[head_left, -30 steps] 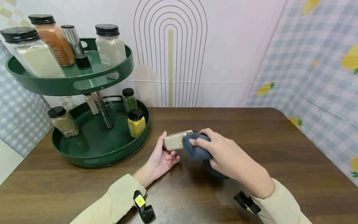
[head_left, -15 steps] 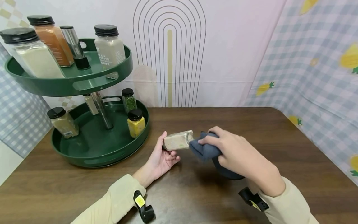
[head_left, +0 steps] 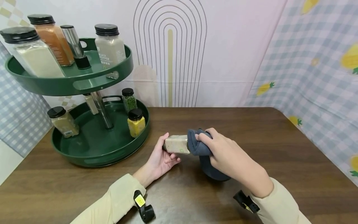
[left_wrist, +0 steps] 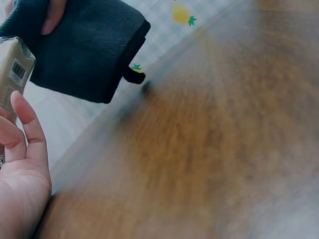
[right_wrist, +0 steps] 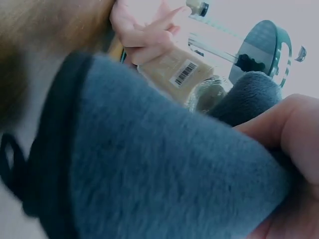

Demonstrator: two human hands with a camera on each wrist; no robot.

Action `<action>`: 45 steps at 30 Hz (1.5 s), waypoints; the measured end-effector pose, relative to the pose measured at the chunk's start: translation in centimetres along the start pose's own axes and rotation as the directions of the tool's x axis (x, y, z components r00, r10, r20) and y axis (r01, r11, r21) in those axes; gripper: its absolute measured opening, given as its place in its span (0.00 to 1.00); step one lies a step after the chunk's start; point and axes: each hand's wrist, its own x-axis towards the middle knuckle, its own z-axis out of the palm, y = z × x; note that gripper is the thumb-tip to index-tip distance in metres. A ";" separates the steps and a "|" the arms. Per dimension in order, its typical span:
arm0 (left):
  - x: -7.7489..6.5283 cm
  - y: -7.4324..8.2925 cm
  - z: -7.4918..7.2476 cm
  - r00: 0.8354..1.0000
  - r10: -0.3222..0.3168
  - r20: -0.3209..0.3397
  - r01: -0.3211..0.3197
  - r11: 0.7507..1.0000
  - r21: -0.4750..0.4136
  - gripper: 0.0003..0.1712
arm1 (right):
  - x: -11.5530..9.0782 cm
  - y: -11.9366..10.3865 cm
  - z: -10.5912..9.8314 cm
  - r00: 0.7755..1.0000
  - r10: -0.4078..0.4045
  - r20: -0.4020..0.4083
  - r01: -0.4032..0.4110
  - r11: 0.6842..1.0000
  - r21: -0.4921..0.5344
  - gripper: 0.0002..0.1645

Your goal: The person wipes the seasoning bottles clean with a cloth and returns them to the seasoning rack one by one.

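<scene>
My left hand (head_left: pixel 161 160) grips a square glass spice jar (head_left: pixel 176 144) by its lid end and holds it on its side above the table. Pale powder fills the jar, and a barcode label shows on it in both wrist views. In my right hand (head_left: pixel 226 152) is a bunched dark blue-grey cloth (head_left: pixel 199 143), pinched between thumb and fingers. The cloth covers the jar's right end, its base, in the head view. A loose flap of cloth (right_wrist: pixel 149 164) with a dark edge and a small loop hangs below the right hand.
A two-tier green turntable rack (head_left: pixel 92 158) stands at the left. Large jars, including a black pepper jar (head_left: pixel 110 49), sit on its upper tier. Smaller jars, such as a yellow one (head_left: pixel 136 124), are on the lower tier. The brown wooden table (head_left: pixel 265 140) lies beneath.
The right hand drew the cloth away to the right, baring the jar's end, then brought it back left over that end. The jar tilted slightly in the left hand.
</scene>
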 end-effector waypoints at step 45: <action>0.2 0.0 -0.1 0.996 0.016 -0.090 -0.022 0.997 -0.068 0.30 | -0.3 0.7 -1.3 0.987 0.029 0.156 -0.021 0.998 -0.054 0.25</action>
